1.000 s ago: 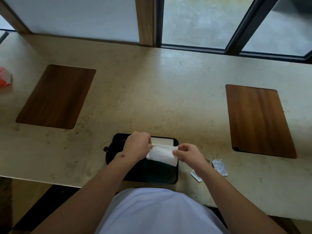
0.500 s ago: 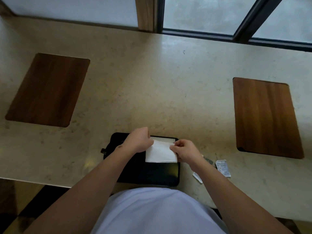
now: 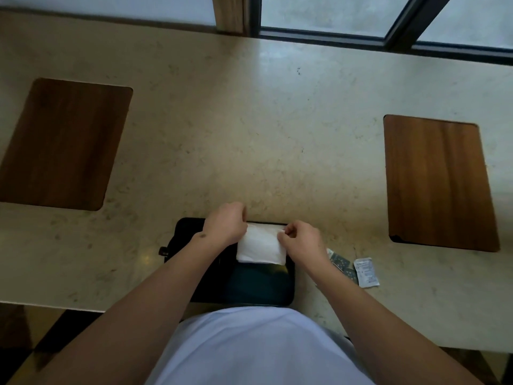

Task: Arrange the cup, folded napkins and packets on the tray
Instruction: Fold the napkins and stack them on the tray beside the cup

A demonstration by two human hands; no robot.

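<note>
Napkin over tray, packets beside

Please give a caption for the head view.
Both hands fold a white napkin over the black tray.

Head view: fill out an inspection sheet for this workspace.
Surface: beige stone counter.
Job's things: black rectangular tray at near edge; white folded napkin over it; small paper packets on the counter right of the tray; cup not seen.
Clutter: two brown wooden placemats, far left and right.
Grippers: left hand and right hand pinch the napkin's sides.
Cables: nothing seen.
Surroundings: dark-framed window beyond.
</note>
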